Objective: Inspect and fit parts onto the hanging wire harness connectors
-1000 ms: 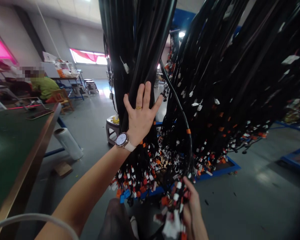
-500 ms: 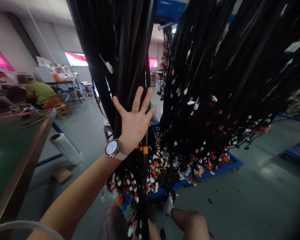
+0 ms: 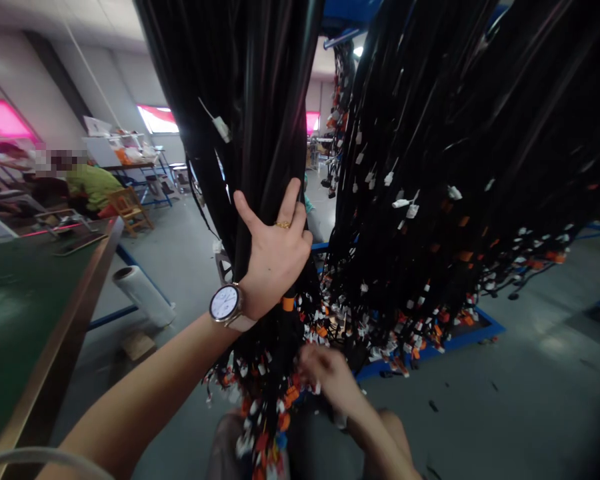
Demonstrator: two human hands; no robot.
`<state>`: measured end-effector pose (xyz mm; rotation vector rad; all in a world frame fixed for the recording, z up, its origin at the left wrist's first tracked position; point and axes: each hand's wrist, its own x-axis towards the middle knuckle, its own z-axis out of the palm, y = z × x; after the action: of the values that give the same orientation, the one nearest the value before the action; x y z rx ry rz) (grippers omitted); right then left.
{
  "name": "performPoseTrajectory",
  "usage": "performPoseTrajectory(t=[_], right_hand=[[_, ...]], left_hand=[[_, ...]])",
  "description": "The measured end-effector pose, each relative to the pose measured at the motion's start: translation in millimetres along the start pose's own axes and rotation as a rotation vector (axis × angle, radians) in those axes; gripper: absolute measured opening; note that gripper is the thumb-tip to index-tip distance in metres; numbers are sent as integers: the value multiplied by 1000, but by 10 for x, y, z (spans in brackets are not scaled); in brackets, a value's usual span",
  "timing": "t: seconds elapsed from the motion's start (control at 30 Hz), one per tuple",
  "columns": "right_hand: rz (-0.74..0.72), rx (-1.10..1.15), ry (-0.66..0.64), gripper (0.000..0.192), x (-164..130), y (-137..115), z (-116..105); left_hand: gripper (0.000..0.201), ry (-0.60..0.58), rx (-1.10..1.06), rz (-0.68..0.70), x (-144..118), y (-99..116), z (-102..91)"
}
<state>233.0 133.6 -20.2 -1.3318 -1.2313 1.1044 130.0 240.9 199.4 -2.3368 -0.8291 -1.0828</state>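
A thick bundle of black wire harnesses (image 3: 260, 87) hangs in front of me. My left hand (image 3: 277, 263), with a watch and a ring, lies palm-in against it. Some of its fingers are spread, others bend round the bundle's right side, and their tips are partly hidden. My right hand (image 3: 325, 373) is low, just right of the bundle's lower end. Motion smears its fingers, so whether it holds anything is unclear. White, orange and red connectors (image 3: 267, 427) hang at the bundle's bottom, above my legs.
More black harnesses (image 3: 430, 167) hang on the right above a blue frame (image 3: 487, 327). A green-topped table (image 3: 40, 293) with a metal edge stands left, near a white roll (image 3: 143, 293). Behind it, a person in green (image 3: 93, 187) sits by a wooden chair (image 3: 130, 210).
My left hand's fingers have bent more closely round the bundle. My right hand has come up from the harness's bottom end to beside the bundle. The lower connectors now hang looser between my legs.
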Motion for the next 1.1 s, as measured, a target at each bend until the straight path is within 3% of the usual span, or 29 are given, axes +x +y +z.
performPoseTrajectory(t=[0.03, 0.07, 0.13, 0.27, 0.43, 0.57, 0.73, 0.97, 1.1], right_hand=[[-40, -186, 170, 24, 256, -31, -127], [-46, -251, 256, 24, 517, -56, -245], [-45, -320, 323, 20, 1014, -79, -422], [-49, -394, 322, 48, 1709, 16, -489], [-56, -391, 265, 58, 1979, 250, -395], [-19, -393, 247, 54, 1896, 368, -460], [8, -345, 193, 18, 1518, 434, -601], [117, -106, 2, 11, 791, 499, -885], [185, 15, -23, 18, 449, 534, -956]], left_hand=[[33, -9, -1, -1, -3, -5, -3], [32, -16, -3, -5, -4, -8, -5], [30, -21, -2, -13, -7, -10, -8], [30, -43, 71, 3, -14, -16, -7], [28, -40, 102, 12, -20, -34, -4], [26, -32, 65, 6, -18, -44, 7], [26, -59, 113, 28, -30, -60, 10], [33, -62, 85, 32, -40, -62, -18], [39, -32, 39, 26, -35, -41, -22]])
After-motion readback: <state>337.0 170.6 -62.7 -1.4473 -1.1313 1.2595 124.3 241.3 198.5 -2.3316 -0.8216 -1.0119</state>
